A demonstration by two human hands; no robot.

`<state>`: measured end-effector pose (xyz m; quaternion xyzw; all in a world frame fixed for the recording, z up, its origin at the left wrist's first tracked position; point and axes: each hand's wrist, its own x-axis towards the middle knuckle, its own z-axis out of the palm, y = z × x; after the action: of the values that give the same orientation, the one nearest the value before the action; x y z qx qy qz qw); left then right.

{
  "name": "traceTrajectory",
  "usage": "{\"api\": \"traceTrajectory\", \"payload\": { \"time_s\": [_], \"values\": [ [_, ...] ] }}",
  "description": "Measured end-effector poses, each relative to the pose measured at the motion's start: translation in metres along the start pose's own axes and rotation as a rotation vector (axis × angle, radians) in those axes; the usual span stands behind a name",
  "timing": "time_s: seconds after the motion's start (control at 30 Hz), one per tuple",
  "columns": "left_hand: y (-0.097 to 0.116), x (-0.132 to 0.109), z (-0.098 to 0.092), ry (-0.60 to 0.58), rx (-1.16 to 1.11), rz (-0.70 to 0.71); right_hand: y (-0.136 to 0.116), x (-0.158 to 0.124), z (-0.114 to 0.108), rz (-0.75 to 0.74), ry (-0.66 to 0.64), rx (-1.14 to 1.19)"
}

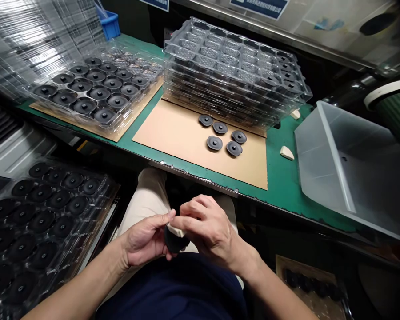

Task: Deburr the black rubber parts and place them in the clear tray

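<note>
Above my lap, my left hand (148,240) grips a black round disc (175,241) by its edge, thumb on top and fingers beneath. My right hand (210,226) pinches a small cream-coloured block (176,230) and presses it against the disc's rim. The block looks like a piece of sponge or eraser; its exact kind I cannot tell. Part of the disc is hidden behind the block and fingers. Several similar black discs (214,142), each with a small raised centre, lie on a cardboard sheet (173,133) on the green bench ahead.
A stack of clear trays (233,66) stands on the cardboard's back part. To the left, another clear tray (90,93) holds black discs, and a lower one (40,218) sits beside my leg. Cream blocks (287,153) lie near a translucent bin (323,160) at right.
</note>
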<state>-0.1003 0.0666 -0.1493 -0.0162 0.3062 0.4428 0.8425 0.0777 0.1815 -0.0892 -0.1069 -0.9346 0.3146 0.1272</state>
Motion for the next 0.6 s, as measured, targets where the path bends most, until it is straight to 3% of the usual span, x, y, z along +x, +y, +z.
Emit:
{"api": "traceTrajectory", "payload": {
  "time_s": [0.1, 0.17, 0.27, 0.33, 0.4, 0.5, 0.6],
  "values": [
    [0.001, -0.001, 0.001, -0.055, -0.018, 0.028, 0.001, 0.002, -0.005, -0.090, -0.027, 0.009],
    [0.007, -0.003, 0.004, -0.038, -0.046, 0.146, 0.000, 0.003, -0.002, -0.044, 0.095, -0.034],
    [0.016, -0.006, 0.011, 0.069, -0.040, 0.434, -0.005, 0.005, 0.010, 0.262, 0.347, -0.015],
    [0.018, -0.006, 0.014, 0.150, 0.065, 0.559, -0.012, 0.007, 0.018, 0.457, 0.374, 0.141],
    [0.018, -0.005, 0.016, 0.203, 0.190, 0.631, -0.019, 0.011, 0.023, 0.536, 0.363, 0.301],
    [0.016, -0.006, 0.019, 0.214, 0.250, 0.752, -0.026, 0.016, 0.023, 0.500, 0.402, 0.350],
    [0.016, -0.009, 0.023, 0.186, 0.223, 0.798, -0.024, 0.017, 0.019, 0.403, 0.429, 0.184]
  ]
}}
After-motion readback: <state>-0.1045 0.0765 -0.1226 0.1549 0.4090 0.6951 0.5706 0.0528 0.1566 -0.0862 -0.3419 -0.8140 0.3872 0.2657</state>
